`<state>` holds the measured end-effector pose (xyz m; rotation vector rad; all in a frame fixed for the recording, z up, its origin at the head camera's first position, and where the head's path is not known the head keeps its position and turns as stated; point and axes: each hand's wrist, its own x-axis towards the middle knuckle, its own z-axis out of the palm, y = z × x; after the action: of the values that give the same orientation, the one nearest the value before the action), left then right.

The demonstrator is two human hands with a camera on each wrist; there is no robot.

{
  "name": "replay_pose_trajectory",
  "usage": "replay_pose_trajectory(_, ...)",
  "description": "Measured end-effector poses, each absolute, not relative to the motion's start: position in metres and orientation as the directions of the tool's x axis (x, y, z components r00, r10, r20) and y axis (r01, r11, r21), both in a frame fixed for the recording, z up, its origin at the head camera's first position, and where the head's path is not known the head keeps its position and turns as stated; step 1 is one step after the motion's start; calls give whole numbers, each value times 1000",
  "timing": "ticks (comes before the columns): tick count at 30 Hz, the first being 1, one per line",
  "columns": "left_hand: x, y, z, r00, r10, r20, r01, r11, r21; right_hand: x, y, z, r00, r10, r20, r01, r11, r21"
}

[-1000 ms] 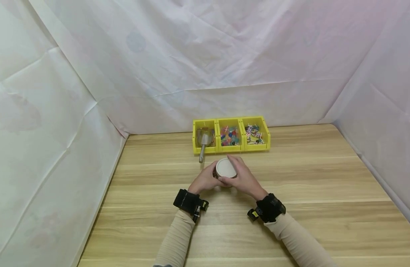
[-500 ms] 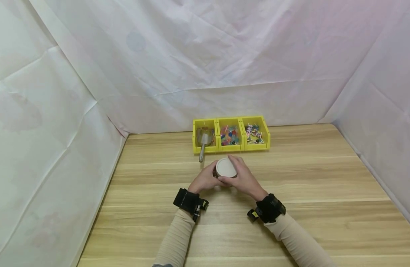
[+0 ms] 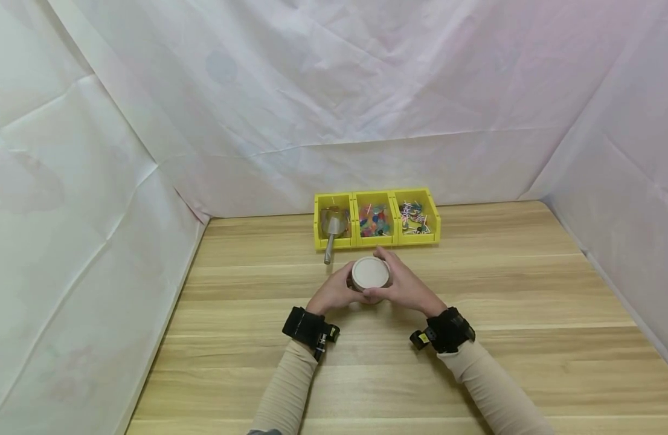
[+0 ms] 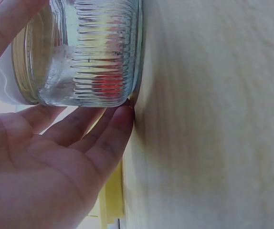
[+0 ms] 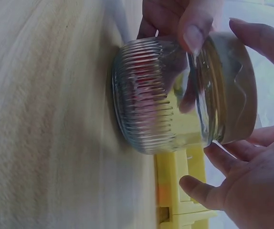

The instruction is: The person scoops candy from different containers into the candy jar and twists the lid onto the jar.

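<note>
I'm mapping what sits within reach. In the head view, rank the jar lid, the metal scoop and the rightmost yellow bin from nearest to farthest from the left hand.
1. jar lid, just right of the left hand.
2. metal scoop, beyond it, in the left bin.
3. rightmost yellow bin, far right.

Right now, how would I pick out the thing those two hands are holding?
Start at the row of yellow bins at the back of the wooden table, then come straight toward the person. There stands a ribbed glass jar with a white lid, left hand and right hand cupped round it. It is the only glass, lidded thing there.
</note>
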<state>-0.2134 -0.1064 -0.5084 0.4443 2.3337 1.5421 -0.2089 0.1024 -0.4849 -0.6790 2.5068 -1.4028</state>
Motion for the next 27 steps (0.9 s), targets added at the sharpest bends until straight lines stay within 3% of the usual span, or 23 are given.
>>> replay_pose_trajectory(27, -215, -106, -508, -902, 421, -95, 83, 385, 919, -203, 94, -501, -920, -377, 104, -270, 420, -866)
